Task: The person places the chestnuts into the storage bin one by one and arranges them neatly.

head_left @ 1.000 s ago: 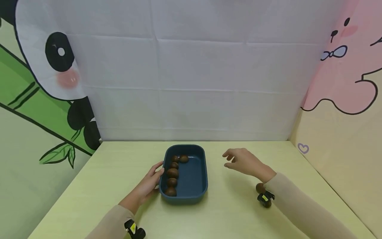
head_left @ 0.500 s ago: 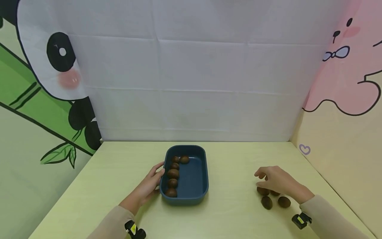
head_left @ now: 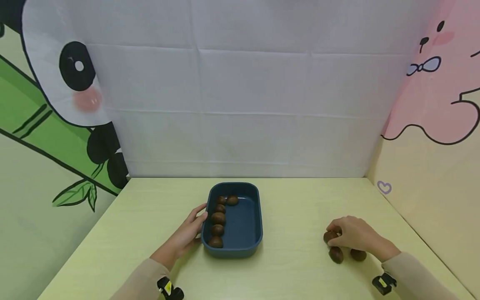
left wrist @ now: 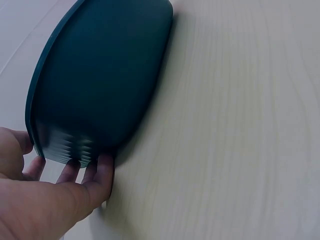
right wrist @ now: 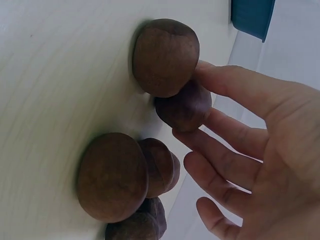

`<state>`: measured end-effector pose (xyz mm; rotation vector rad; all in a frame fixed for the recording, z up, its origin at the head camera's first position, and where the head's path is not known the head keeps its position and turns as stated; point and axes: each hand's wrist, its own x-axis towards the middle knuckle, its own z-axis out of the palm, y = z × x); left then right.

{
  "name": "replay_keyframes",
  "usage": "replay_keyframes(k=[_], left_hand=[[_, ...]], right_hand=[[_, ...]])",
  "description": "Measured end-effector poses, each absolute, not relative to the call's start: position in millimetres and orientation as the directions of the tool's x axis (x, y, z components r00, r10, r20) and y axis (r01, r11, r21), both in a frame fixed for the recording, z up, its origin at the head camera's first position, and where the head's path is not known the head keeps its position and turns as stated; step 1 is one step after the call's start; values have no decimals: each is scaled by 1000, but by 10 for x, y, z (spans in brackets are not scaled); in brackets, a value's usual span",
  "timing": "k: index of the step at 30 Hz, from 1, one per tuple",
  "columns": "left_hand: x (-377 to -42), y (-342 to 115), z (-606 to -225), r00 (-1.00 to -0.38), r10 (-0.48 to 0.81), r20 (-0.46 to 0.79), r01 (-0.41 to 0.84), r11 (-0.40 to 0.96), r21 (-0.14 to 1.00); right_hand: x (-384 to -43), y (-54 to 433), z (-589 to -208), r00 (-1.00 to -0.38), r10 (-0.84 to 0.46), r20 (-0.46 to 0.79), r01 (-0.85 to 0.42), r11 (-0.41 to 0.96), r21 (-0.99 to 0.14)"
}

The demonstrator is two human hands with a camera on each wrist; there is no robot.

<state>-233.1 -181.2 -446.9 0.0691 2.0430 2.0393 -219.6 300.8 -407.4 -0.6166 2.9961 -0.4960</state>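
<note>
At the right of the table my right hand (head_left: 352, 233) pinches a brown chestnut (head_left: 328, 237). In the right wrist view its thumb and fingertips meet the sides of this chestnut (right wrist: 186, 107), partly hidden behind a nearer one (right wrist: 167, 57). More chestnuts lie below the hand, such as one (head_left: 336, 255) in front and another (head_left: 358, 255) beneath the palm. My left hand (head_left: 185, 233) rests on the left side of a dark blue rectangular box (head_left: 240, 253), its extended fingertips against the outer wall (left wrist: 100, 80).
Several chestnuts (head_left: 218, 218) line the box's left inner side, with one (head_left: 232, 200) beside them at the far end. The pale wood-patterned table (head_left: 292, 266) meets a white cloth backdrop (head_left: 243, 141) behind. Printed side panels flank it.
My right hand has moved right and toward me from beside the box, then lowered onto the loose chestnuts and closed its fingertips on one. The left hand and the box stay put.
</note>
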Motion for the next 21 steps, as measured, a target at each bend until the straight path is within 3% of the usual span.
replay_keyframes(k=[12, 21], left_hand=[[-2334, -1802, -4462, -969, 201, -145, -146, 11, 989], [-2330, -1796, -4460, -968, 203, -151, -152, 7, 988]], right_hand=[[-2244, 2966, -4118, -911, -410, 40, -406, 877, -256], [-2256, 2797, -4022, -922, -388, 14, -373, 875, -310]])
